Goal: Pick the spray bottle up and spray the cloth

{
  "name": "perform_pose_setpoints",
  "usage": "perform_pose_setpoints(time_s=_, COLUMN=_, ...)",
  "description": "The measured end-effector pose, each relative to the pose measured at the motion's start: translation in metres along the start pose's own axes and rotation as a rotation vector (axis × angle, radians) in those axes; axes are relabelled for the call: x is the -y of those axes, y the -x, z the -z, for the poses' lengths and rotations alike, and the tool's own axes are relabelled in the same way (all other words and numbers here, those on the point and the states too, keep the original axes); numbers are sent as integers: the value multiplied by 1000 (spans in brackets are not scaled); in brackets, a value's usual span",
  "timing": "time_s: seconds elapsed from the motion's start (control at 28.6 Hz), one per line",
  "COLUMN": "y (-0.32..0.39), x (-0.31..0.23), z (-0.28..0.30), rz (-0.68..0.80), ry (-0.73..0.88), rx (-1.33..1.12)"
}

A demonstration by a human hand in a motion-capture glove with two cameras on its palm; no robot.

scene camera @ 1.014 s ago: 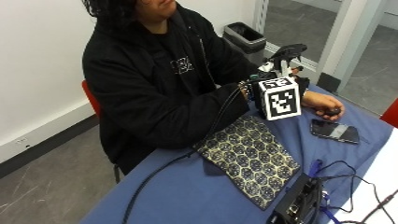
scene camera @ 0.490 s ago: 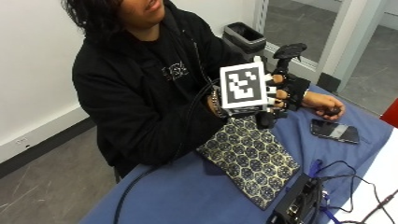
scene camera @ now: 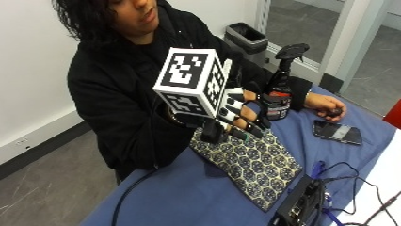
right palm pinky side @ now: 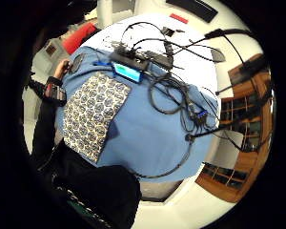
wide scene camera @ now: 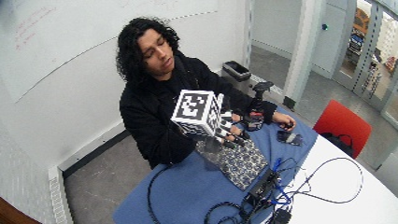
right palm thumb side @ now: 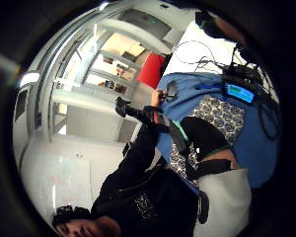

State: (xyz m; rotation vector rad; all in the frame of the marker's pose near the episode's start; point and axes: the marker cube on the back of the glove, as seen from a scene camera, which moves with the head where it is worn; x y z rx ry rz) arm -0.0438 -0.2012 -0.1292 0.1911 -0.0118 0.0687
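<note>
The black spray bottle point(scene camera: 278, 94) stands upright on the blue table at the far end of the patterned cloth point(scene camera: 253, 165), trigger head on top. My gloved right hand point(scene camera: 240, 117) hovers in the air over the cloth's near end, short of the bottle, fingers relaxed and holding nothing. The wide outside view shows the same: hand point(wide scene camera: 229, 129), bottle point(wide scene camera: 255, 111), cloth point(wide scene camera: 239, 162). Both palm views look down from high up on the cloth point(right palm pinky side: 92, 114) point(right palm thumb side: 221, 113) and bottle point(right palm thumb side: 138, 112). The bare left hand point(scene camera: 325, 104) rests on the table beyond the bottle.
A dark phone point(scene camera: 337, 132) lies right of the bottle. A black device point(scene camera: 300, 207) with tangled cables sits at the cloth's near right corner. A bin point(scene camera: 249, 37) stands behind the table and a red chair point(wide scene camera: 339, 125) at its far end.
My right hand has drawn back from the spray bottle and risen over the cloth, empty. The bottle stays standing where it was.
</note>
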Motion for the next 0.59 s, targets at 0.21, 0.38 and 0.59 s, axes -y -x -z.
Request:
perform_pose_setpoints(time_s=0.21, y=-13, x=-16, z=-4, rz=-34, ry=83, rx=-109)
perform_pose_setpoints(time_s=0.38, y=-13, x=-12, z=-11, rz=-6, ry=130, rx=-136)
perform_pose_setpoints(time_s=0.59, y=-11, x=-8, z=-16, rz=37, ry=156, rx=-110)
